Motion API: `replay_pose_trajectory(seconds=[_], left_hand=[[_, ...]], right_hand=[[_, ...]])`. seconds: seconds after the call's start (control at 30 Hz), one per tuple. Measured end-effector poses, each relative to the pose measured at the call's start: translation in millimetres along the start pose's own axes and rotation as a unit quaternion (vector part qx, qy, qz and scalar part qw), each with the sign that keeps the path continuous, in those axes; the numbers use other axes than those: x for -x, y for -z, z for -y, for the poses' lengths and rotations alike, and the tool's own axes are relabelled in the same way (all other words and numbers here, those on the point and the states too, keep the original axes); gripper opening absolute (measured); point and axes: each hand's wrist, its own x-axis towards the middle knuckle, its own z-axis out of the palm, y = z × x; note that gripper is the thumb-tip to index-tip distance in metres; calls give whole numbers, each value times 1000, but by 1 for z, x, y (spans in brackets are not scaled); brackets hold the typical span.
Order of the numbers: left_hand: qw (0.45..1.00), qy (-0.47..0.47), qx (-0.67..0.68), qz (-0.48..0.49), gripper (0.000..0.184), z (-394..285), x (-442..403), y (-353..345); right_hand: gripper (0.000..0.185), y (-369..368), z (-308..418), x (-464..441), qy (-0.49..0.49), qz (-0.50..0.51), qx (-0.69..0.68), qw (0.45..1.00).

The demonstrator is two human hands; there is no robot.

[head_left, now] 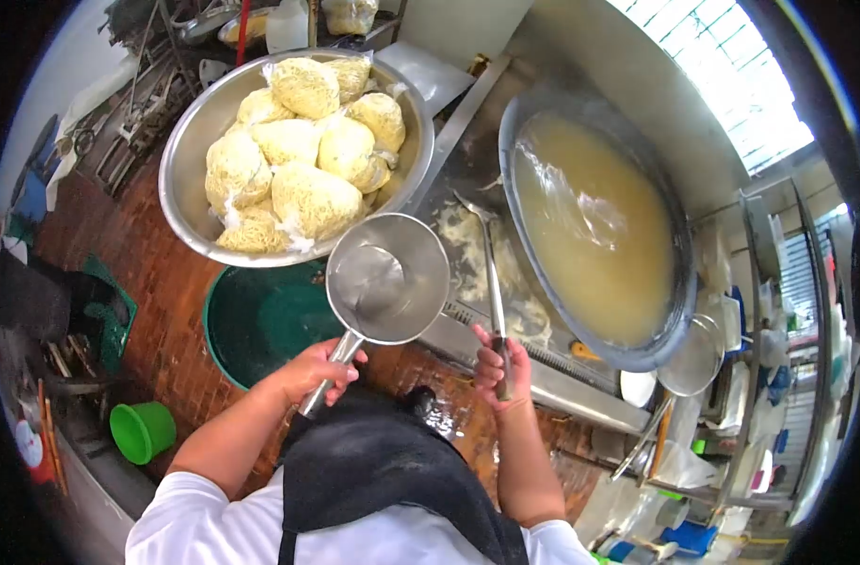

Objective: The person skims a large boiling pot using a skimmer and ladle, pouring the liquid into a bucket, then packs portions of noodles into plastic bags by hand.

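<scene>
My left hand (319, 373) is wrapped round the handle of a deep metal saucepan (388, 280), whose inside faces up and shows no food. My right hand (501, 367) grips the dark handle of a long metal utensil (492, 273), its tip pointing away from me over the stove top. Beyond the saucepan, a wide metal basin (179, 193) holds several clear bags of noodles (315, 200). At the right, a large grey pot (533, 247) contains cloudy yellowish liquid (594, 226).
A green tub (260, 325) is on the wet brick floor below the basin. Pale spilled residue (477, 250) covers part of the stove (566, 381). A strainer (691, 363) lies right of the pot, near crowded shelves. A bright green bucket (143, 431) stands at left.
</scene>
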Motion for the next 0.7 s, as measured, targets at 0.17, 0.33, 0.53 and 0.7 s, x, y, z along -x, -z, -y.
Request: replay_pose_trajectory(seconds=[0.17,0.33,0.53,0.7], left_hand=[[999,23,41,20,47,-5,-7,5],[1000,28,4,10,48,-11,-10,4],[997,39,52,36,48,-9,-23,5],[999,39,34,13,46,-19,-30,2]], right_hand=[[57,6,-4,42,43,-159,98,981],[46,-18,-44,129,27,-284,177,942],[27,-23,-50,138,-19,-395,406,824],[20,-37,-29,150,-16,-404,532,744]])
